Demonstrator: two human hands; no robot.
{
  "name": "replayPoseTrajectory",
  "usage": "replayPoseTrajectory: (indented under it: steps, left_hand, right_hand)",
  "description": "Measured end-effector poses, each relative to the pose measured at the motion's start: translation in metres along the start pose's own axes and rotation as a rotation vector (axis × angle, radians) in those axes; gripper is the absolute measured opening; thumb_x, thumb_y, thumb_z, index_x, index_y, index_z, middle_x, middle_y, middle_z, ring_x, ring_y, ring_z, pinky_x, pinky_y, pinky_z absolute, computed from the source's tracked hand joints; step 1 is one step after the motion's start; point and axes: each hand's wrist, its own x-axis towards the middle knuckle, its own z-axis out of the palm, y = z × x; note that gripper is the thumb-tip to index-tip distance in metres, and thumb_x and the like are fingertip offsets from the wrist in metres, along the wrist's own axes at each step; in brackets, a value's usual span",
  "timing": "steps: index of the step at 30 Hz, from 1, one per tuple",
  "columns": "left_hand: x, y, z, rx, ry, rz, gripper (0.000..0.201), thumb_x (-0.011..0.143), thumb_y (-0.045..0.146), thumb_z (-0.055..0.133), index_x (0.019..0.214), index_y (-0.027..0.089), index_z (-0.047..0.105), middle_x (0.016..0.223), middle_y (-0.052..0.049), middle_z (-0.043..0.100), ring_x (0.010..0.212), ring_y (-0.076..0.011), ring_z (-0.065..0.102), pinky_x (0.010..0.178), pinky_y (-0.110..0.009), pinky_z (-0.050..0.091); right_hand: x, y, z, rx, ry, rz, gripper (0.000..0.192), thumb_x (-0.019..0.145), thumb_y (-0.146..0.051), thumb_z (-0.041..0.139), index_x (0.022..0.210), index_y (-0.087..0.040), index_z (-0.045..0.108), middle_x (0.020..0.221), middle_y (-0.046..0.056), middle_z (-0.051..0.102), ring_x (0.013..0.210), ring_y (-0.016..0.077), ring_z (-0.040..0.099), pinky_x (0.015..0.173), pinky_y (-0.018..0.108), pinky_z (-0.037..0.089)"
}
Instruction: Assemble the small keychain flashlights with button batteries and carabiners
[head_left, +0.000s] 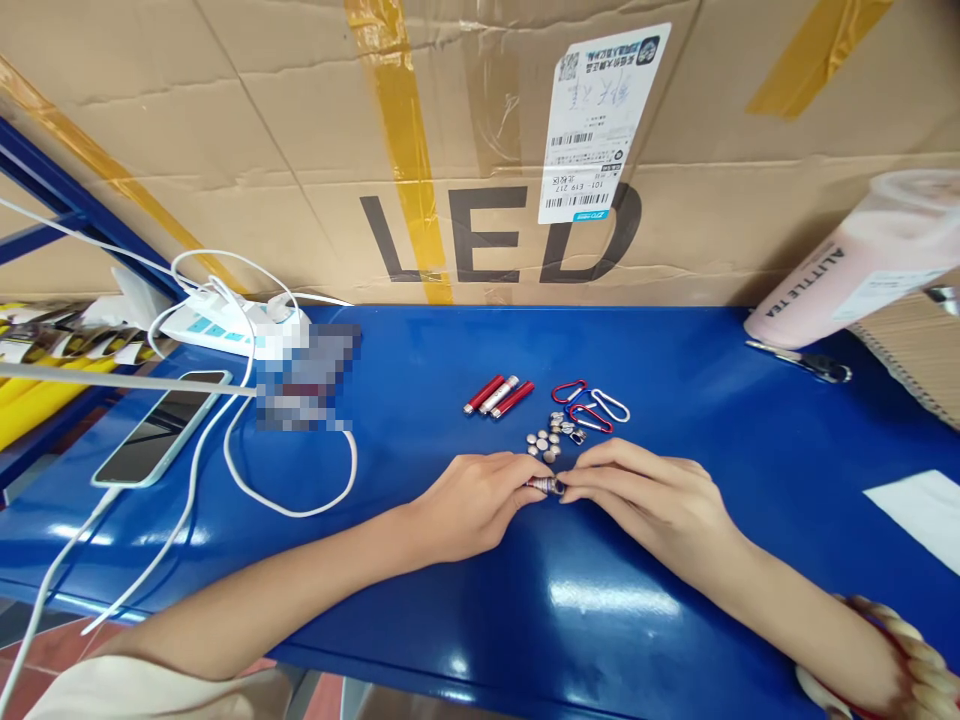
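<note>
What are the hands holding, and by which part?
A small red tube, pinched between both: left hand grips its body, right hand fingertips meet its right end.

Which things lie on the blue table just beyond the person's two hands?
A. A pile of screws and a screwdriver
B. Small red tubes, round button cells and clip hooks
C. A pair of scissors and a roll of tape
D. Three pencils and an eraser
B: beyond the left hand and right hand lie the red tubes, the button cells and the clip hooks.
</note>
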Motion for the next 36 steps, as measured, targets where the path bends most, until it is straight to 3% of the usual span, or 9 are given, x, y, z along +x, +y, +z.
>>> replayPoseTrajectory:
  steps: [10, 13, 16, 21, 27, 36]
  left_hand:
    - [-0.003, 0.001, 0.004, 0.124, -0.060, 0.019, 0.016, 0.097, 0.018, 0.034, 0.096, 0.017, 0.050, 0.085, -0.003, 0.066, 0.075, -0.0175, 0.065, 0.068, -0.025, 0.047]
    - [-0.005, 0.002, 0.005, 0.135, -0.014, 0.033, 0.013, 0.099, 0.020, 0.032, 0.094, 0.017, 0.044, 0.089, -0.005, 0.068, 0.079, -0.0180, 0.067, 0.068, -0.025, 0.049]
    - [-0.005, 0.002, 0.007, 0.165, 0.043, 0.085, 0.018, 0.100, 0.023, 0.028, 0.088, 0.018, 0.040, 0.088, -0.007, 0.069, 0.078, -0.0192, 0.068, 0.062, -0.025, 0.049]
    - [-0.004, 0.003, 0.008, 0.260, 0.104, 0.145, 0.031, 0.102, 0.027, 0.021, 0.082, 0.017, 0.043, 0.070, -0.003, 0.064, 0.059, -0.0162, 0.063, 0.050, -0.023, 0.044]
    - [-0.004, 0.003, 0.007, 0.230, 0.137, 0.200, 0.035, 0.102, 0.025, 0.023, 0.085, 0.015, 0.052, 0.067, -0.003, 0.062, 0.058, -0.0144, 0.059, 0.053, -0.023, 0.044]
    - [-0.002, 0.007, 0.003, 0.026, 0.108, 0.087, 0.028, 0.101, 0.031, 0.029, 0.101, 0.014, 0.052, 0.083, -0.005, 0.068, 0.069, -0.0146, 0.066, 0.063, -0.023, 0.050]
  right_hand:
    - [0.004, -0.003, 0.003, 0.287, -0.061, 0.191, 0.015, 0.082, -0.010, 0.063, 0.075, -0.021, 0.069, 0.075, -0.003, 0.068, 0.069, 0.0082, 0.063, 0.067, 0.017, 0.049]
    - [0.006, -0.005, 0.005, 0.339, -0.052, 0.276, 0.016, 0.079, -0.010, 0.064, 0.069, -0.021, 0.070, 0.070, -0.003, 0.067, 0.063, 0.0091, 0.061, 0.059, 0.018, 0.049]
    - [0.007, -0.006, 0.008, 0.383, -0.072, 0.391, 0.015, 0.076, -0.013, 0.065, 0.064, -0.020, 0.070, 0.064, -0.001, 0.066, 0.057, 0.0100, 0.059, 0.048, 0.018, 0.045]
    - [0.008, -0.012, 0.010, 0.517, -0.117, 0.644, 0.018, 0.074, -0.024, 0.064, 0.056, -0.018, 0.065, 0.059, 0.000, 0.059, 0.047, 0.0096, 0.053, 0.040, 0.020, 0.042]
    - [0.014, -0.018, 0.007, 0.763, -0.257, 0.926, 0.028, 0.068, -0.037, 0.068, 0.050, -0.017, 0.058, 0.054, -0.002, 0.051, 0.039, 0.0064, 0.045, 0.035, 0.019, 0.039]
    - [0.015, -0.010, 0.002, 0.896, -0.352, 1.002, 0.031, 0.065, -0.042, 0.071, 0.054, -0.016, 0.058, 0.046, -0.004, 0.049, 0.041, 0.0070, 0.045, 0.037, 0.018, 0.039]
